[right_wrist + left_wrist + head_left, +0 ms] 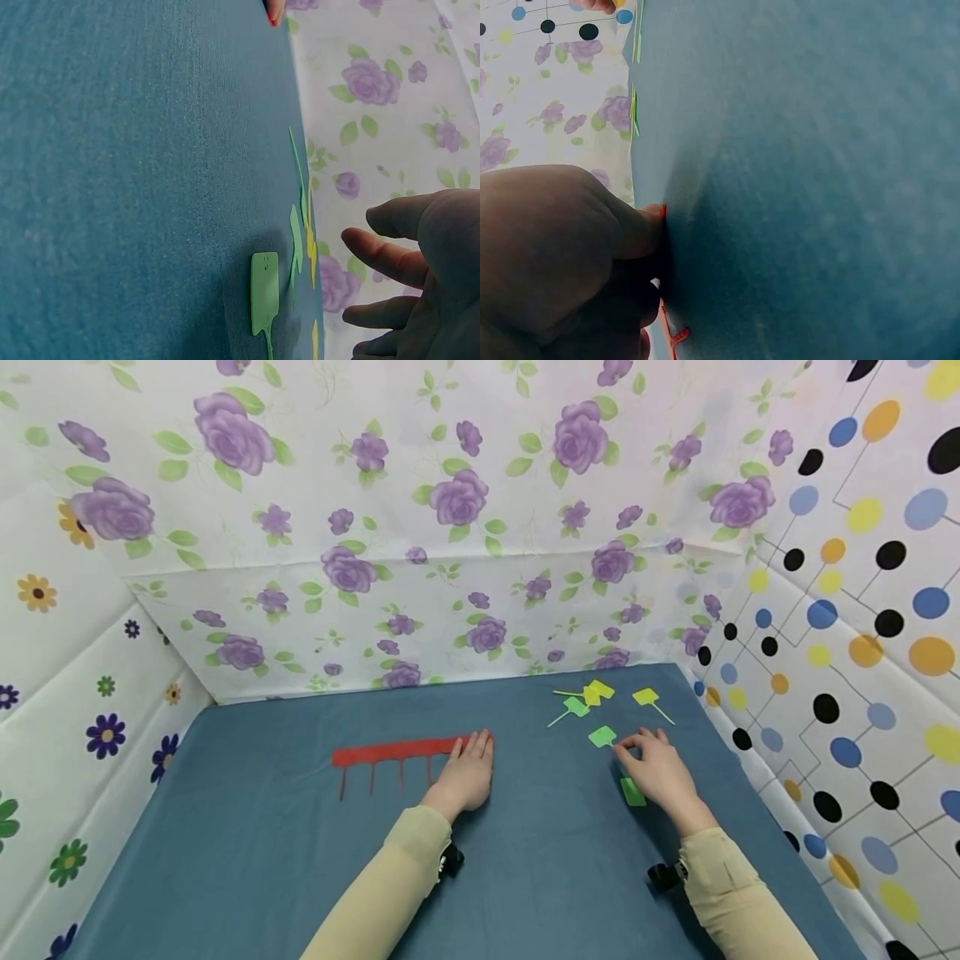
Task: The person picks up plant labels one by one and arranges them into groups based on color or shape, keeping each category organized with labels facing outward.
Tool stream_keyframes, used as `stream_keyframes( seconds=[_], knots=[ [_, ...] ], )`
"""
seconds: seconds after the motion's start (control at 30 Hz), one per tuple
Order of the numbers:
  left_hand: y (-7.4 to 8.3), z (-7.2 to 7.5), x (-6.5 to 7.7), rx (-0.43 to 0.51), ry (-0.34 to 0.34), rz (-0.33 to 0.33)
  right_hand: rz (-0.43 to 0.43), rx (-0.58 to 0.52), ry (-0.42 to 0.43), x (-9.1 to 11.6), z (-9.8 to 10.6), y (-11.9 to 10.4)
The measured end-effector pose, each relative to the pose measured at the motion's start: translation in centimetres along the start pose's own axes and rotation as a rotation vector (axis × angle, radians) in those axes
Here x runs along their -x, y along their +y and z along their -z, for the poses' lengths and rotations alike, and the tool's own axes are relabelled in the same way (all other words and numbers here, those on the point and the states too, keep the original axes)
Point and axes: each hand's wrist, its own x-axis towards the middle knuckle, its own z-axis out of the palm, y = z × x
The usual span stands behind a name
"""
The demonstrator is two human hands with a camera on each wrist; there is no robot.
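My left hand (465, 774) lies with straight fingers on the right end of a red row (397, 750) of flat label tags, whose thin tails point toward me. In the left wrist view, the fingers touch the red edge (664, 212). My right hand (658, 770) hovers over the green tags, fingers loosely bent and holding nothing; its thumb and index finger stand apart in the right wrist view. One green tag (632, 792) lies just below that hand, its tail hidden by the hand in the head view. Another green tag (602, 737) lies left of the fingertips.
Behind them, a third green tag (576, 707) lies beside overlapping yellow tags (600, 689). A separate yellow tag (645, 697) lies to the right. The blue cloth (247, 827) covers the table, and patterned sheets (420, 527) rise at its back and sides.
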Motion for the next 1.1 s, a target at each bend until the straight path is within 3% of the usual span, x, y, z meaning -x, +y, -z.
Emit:
stream_keyframes(
  seconds=[0.27, 0.53, 1.1],
  knots=[
    [0.1, -0.1, 0.0, -0.009, -0.032, -0.001, 0.001, 0.011, -0.01, -0.5, -0.1, -0.1],
    [-0.1, -0.2, 0.2, 0.045, -0.005, -0.031, 0.007, 0.026, 0.013, -0.6, -0.5, -0.5],
    [-0.2, -0.4, 0.0, 0.038, -0.011, -0.018, 0.01, 0.051, -0.028, -1.2, 0.0, -0.3]
  ],
)
